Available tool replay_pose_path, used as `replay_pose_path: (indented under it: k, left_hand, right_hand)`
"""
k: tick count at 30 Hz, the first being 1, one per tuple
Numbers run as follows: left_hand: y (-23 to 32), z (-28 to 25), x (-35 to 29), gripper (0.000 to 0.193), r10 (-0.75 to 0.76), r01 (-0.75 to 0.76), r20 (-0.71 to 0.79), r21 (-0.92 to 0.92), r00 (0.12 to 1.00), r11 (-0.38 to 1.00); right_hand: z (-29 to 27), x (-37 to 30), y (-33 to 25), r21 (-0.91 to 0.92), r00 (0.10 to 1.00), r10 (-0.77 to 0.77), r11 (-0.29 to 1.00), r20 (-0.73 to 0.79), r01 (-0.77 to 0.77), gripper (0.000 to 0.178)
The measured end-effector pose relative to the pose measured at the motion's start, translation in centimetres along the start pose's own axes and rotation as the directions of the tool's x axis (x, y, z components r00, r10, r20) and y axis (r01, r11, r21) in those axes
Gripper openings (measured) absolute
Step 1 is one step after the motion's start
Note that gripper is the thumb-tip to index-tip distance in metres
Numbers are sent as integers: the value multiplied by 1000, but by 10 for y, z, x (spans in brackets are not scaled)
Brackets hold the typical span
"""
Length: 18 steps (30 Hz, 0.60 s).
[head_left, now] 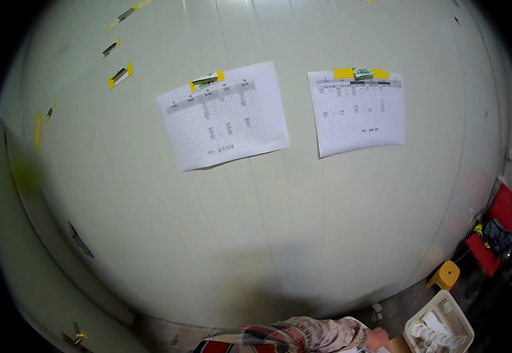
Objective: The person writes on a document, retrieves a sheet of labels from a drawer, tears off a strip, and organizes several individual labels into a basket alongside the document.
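A plaid sleeve (279,336) reaches toward the white basket (451,310) of small packets, its hand (377,339) mostly cut off, so the fingers' state cannot be told.

Plaid-sleeved forearm (285,336) cut by lower edge; hands unseen.

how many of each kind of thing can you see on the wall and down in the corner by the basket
paper sheets taped to the wall: 2
white plastic basket: 1
yellow stool: 1
red chair: 1
total: 5
A plaid sleeve enters at the lower edge, with a hand beside the basket; which hand it is cannot be told.
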State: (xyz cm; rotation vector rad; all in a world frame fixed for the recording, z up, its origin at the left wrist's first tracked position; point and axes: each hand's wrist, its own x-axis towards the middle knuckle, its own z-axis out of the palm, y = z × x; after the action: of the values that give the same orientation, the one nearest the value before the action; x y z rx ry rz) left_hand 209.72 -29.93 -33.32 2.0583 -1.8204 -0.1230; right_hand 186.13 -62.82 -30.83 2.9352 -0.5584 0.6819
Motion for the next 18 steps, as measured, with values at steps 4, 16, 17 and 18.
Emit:
replay_pose_path:
  k: [4,16,17,18]
  left_hand:
    - [3,3,-3,31,-40,40,104,-3,994,999]
    - [23,-80,-33,18,-281,125,470,335,837,934]
    - [17,-88,-31,19,-214,89,429,292,878,952]
    - [14,-86,-29,19,-277,182,410,256,869,950]
  right_hand:
    - [-42,23,-36,206,972,193,954,137,-218,36]
    - [-99,50,-129,844,669,519,-253,531,-473,40]
    - [-111,58,-142,847,669,522,-276,530,-455,40]
    - [-115,67,-157,857,698,497,-282,515,-431,41]
